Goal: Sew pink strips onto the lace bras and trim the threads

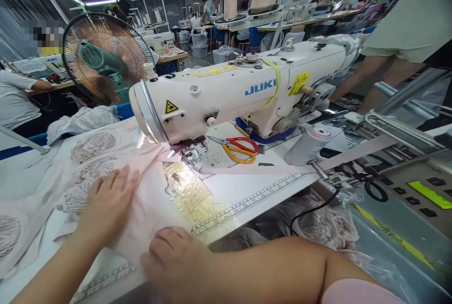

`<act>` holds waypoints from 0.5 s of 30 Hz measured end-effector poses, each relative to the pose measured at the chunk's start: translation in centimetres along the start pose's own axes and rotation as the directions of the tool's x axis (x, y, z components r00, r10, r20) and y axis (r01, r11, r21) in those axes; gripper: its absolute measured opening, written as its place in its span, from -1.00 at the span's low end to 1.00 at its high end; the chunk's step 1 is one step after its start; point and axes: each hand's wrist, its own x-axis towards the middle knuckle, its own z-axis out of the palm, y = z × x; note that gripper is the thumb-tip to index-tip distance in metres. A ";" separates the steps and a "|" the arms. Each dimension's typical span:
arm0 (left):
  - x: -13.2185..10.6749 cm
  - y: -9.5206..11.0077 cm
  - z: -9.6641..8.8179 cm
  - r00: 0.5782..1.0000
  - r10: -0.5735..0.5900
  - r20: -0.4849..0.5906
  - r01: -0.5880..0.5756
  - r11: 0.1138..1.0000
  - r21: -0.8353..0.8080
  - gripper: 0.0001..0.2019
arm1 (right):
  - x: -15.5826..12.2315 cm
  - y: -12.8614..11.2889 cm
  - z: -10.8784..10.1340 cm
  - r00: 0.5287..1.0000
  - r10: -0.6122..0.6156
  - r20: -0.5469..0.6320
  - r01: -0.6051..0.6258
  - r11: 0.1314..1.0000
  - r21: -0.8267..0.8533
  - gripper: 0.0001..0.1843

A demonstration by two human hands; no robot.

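Observation:
Pale pink fabric with lace panels [151,205] spreads over the left of the sewing table and runs up to the needle area of a white sewing machine [219,96]. My left hand [109,200] lies flat on this fabric, fingers stretched toward the machine. At the table's front edge, my right hand [176,261] has its fingers curled over the near edge of the fabric, closed on it. Scissors with red and yellow handles [242,149] rest on the machine bed, right of the needle. The needle tip itself is hard to make out.
A caged fan [106,59] stands behind the machine's left end. On the right are a thread cone [310,141], metal bars and a control box [420,200]. Plastic-wrapped lace pieces [318,224] lie below the table edge. A printed ruler [254,202] follows the front edge. Several people sit or stand beyond.

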 end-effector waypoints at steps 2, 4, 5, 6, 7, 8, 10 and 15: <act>-2.0 -1.0 -0.9 0.993 -0.089 0.076 0.083 0.994 0.076 -0.52 | 0.2 -0.4 0.5 0.999 0.014 -0.040 -0.016 0.998 -0.053 -0.73; -3.3 -2.2 -1.6 0.974 -0.145 0.177 0.129 0.987 0.097 -0.48 | 0.5 -0.1 -0.3 0.999 -0.032 0.003 0.032 0.998 -0.050 -0.84; -3.6 -2.8 -2.0 0.961 -0.176 0.213 0.161 0.983 0.087 -0.46 | 0.6 0.2 -1.2 0.995 -0.056 0.077 0.057 0.998 -0.017 -0.87; -3.8 -3.5 -2.4 0.949 -0.220 0.227 0.212 0.975 0.060 -0.44 | 0.7 0.5 -2.5 0.982 -0.075 0.175 0.071 0.997 0.030 -0.90; -3.8 -4.3 -2.8 0.937 -0.263 0.229 0.268 0.963 0.007 -0.43 | 0.8 1.0 -4.1 0.955 -0.085 0.285 0.063 0.994 0.085 -0.92; -3.7 -5.2 -3.2 0.925 -0.301 0.232 0.324 0.944 -0.065 -0.42 | 0.8 1.5 -5.8 0.924 -0.050 0.379 0.002 0.992 0.127 -0.91; -3.1 -7.2 -4.0 0.893 -0.346 0.289 0.417 0.877 -0.238 -0.37 | 0.8 2.9 -9.5 0.885 -0.048 0.463 -0.070 0.970 0.235 -0.85; -0.5 -10.8 -5.0 0.829 0.015 0.559 0.381 0.718 -0.583 -0.43 | 0.8 7.4 -15.1 0.880 -0.040 0.473 -0.213 0.858 0.468 -0.81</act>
